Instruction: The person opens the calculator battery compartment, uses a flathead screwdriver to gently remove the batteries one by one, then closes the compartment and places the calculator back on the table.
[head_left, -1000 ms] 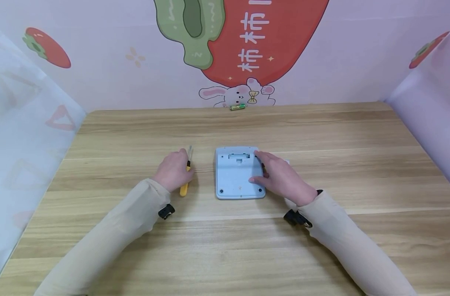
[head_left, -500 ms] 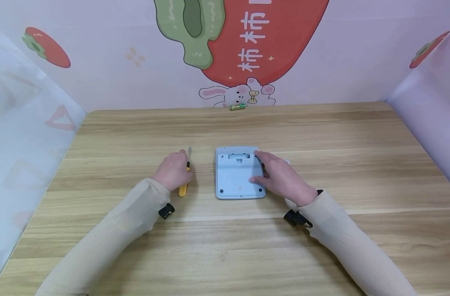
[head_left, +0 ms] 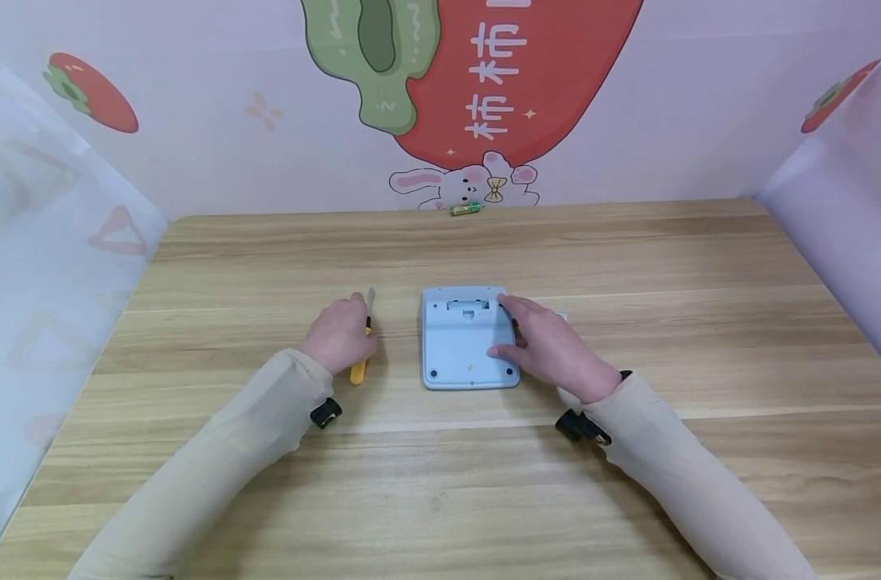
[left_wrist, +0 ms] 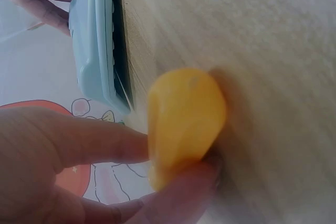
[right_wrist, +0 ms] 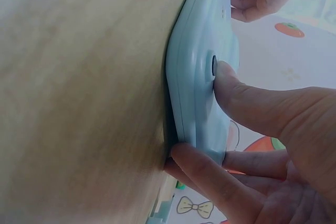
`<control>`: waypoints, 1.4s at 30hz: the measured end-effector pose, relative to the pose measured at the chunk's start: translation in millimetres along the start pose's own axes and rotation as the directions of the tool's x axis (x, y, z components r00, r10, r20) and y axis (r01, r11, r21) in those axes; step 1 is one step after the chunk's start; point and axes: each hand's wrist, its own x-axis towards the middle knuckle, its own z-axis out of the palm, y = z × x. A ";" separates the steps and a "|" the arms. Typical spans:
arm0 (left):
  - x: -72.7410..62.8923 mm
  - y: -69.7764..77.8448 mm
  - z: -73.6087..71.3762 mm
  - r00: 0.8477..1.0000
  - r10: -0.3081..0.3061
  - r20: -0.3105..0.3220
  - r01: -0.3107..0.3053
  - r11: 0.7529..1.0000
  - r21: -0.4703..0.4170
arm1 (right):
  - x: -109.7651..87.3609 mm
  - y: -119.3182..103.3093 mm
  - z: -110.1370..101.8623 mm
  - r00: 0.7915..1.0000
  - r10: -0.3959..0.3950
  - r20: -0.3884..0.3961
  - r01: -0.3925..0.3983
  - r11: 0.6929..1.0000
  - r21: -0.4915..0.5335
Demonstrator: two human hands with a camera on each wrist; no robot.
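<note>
A light blue calculator (head_left: 462, 342) lies back side up, its battery slot (head_left: 468, 305) uncovered near the far edge. My right hand (head_left: 552, 346) grips its right side. In the right wrist view the thumb (right_wrist: 231, 90) presses by a round black foot, and fingers curl against the side edge. To the left of the calculator, my left hand (head_left: 339, 334) pinches a screwdriver (head_left: 358, 372) with a yellow handle, its metal tip pointing away from me. Thumb and fingers close around the handle (left_wrist: 184, 108) in the left wrist view, near the tabletop.
A green battery (head_left: 465, 209) lies at the table's back edge by the printed wall sheet. Just past my right hand, a small pale blue piece (head_left: 562, 316) shows, partly hidden. The wooden tabletop (head_left: 440, 499) stretches around both arms.
The screwdriver in my left hand has tilted and shifted very slightly to the left. My right hand and the calculator stay where they were.
</note>
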 end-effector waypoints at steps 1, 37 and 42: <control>0.0 -0.1 -0.1 1.000 0.000 0.000 0.000 1.000 -0.002 | 0.1 0.0 -0.1 1.000 0.001 0.002 -0.001 1.000 0.000; -2.5 25.8 13.6 0.974 0.203 -0.103 -0.210 0.975 -0.071 | -1.4 -1.4 -1.0 1.000 -0.004 0.003 0.004 1.000 -0.003; -1.1 36.6 19.9 0.970 0.241 -0.040 -0.244 0.960 -0.136 | -1.6 -1.8 -1.5 1.000 0.005 0.011 -0.005 1.000 -0.003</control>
